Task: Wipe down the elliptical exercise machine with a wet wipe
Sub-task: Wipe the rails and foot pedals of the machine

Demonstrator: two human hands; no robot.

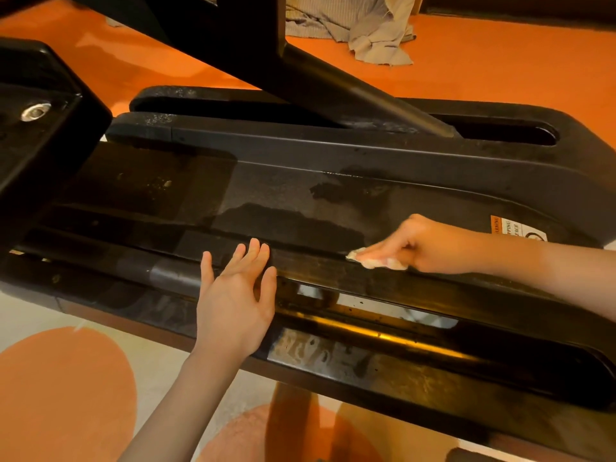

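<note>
2 hands over elliptical base (pixel 333 195): right hand (pixel 430 243) fingers pinching wet wipe (pixel 376 260) on near rail (pixel 433 288), long axis left-right; left hand (pixel 233 301) fingers spread, empty, beside.

The left hand (pixel 235 305) reaches forward from the lower middle of the view on a bare forearm, its back turned up. The fingers (pixel 256 253) are straight and slightly spread, pointing away from the person, with the thumb held apart on the left side. It holds nothing, and whether the fingertips touch anything cannot be told. The right hand (pixel 413 243) comes in from the right edge on a bare forearm that runs nearly level across the view. Its wrist is bent slightly down, the knuckles are raised, and the fingers are curled downward and to the left, pressing low.
</note>
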